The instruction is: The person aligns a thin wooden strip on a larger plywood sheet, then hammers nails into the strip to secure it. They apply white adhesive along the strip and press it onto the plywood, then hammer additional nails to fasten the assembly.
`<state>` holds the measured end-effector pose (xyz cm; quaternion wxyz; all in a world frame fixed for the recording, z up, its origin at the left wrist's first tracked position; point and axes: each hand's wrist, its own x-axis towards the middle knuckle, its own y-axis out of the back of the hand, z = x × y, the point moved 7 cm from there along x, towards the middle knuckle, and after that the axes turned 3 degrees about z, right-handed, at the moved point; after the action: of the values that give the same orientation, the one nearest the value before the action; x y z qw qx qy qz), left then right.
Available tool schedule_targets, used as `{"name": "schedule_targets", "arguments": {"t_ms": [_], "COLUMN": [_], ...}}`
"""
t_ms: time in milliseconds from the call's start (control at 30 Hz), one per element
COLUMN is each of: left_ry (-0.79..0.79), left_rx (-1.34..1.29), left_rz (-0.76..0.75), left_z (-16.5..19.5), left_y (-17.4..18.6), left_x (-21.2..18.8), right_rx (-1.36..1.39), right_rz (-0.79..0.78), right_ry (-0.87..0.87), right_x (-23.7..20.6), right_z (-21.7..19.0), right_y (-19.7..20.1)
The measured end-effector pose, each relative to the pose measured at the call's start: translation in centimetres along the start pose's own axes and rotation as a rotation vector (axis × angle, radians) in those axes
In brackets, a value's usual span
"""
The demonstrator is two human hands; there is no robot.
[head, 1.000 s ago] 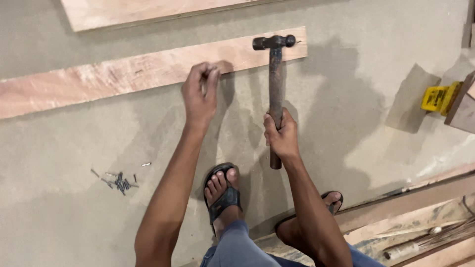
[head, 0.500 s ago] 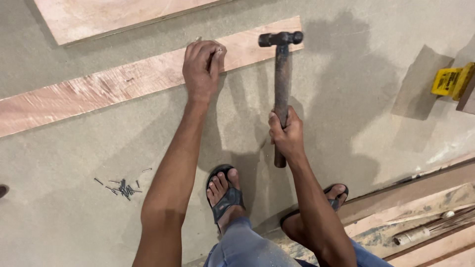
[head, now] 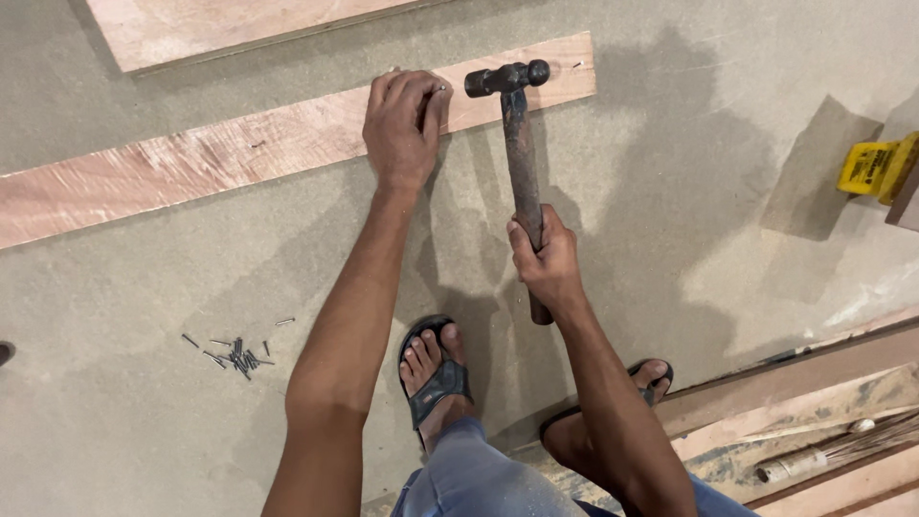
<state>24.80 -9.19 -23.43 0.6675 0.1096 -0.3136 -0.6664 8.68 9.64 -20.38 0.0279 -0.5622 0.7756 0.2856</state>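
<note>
Wood strip: long reddish plywood strip [head: 287, 148] lying flat on the grey-brown board surface [head: 670, 220], running from the left edge up toward the upper right.
Left hand: my left hand [head: 404, 129] rests on the strip's near edge, fingers curled tight together; the fingertips pinch a small nail [head: 442, 89], of which I see only a pale tip.
Right hand: my right hand [head: 544, 257] is closed fully around the lower part of the hammer handle, thumb along the shaft.
Hammer: dark ball-peen hammer [head: 517, 153], handle nearly vertical in view, head over the strip, just to the right of the left-hand fingers. I cannot tell whether the head touches the wood.
Driven nails: small marks on the strip, one near its right end [head: 577, 65], one further left [head: 258, 145].
Loose nails: small pile of dark nails [head: 237, 351] on the board, well left of my left foot.
Feet: left foot in a black sandal [head: 436, 378] between my forearms; right foot [head: 632, 393] partly hidden behind the right arm.
Second panel: another plywood panel [head: 239, 29] above the strip, apart from it.
Yellow object: yellow item [head: 873, 168] at the right edge.
Timber: stacked lengths of wood [head: 814, 402] at lower right.
</note>
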Motion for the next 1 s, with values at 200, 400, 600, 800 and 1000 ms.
{"name": "schedule_targets", "arguments": {"t_ms": [200, 400, 600, 800, 1000], "left_ry": [-0.073, -0.052, -0.033, -0.001, -0.005], "left_rx": [-0.002, 0.070, 0.086, 0.093, 0.115], "left_rz": [0.025, -0.012, -0.019, -0.050, -0.049], "left_z": [0.6, 0.5, 0.2, -0.3, -0.6], "left_y": [0.4, -0.1, -0.3, -0.7, -1.2], "left_x": [-0.3, -0.2, -0.3, -0.4, -0.5], "right_rx": [-0.191, -0.308, -0.336, -0.362, -0.356], "right_rz": [0.068, 0.055, 0.047, 0.085, 0.052], "right_ry": [0.082, 0.228, 0.220, 0.257, 0.234], "right_x": [0.0, -0.5, -0.6, -1.1, -0.9], "right_z": [-1.6, -5.1, -6.5, -7.1, -5.4], "right_y": [1.1, 1.9, 2.1, 2.2, 1.8]}}
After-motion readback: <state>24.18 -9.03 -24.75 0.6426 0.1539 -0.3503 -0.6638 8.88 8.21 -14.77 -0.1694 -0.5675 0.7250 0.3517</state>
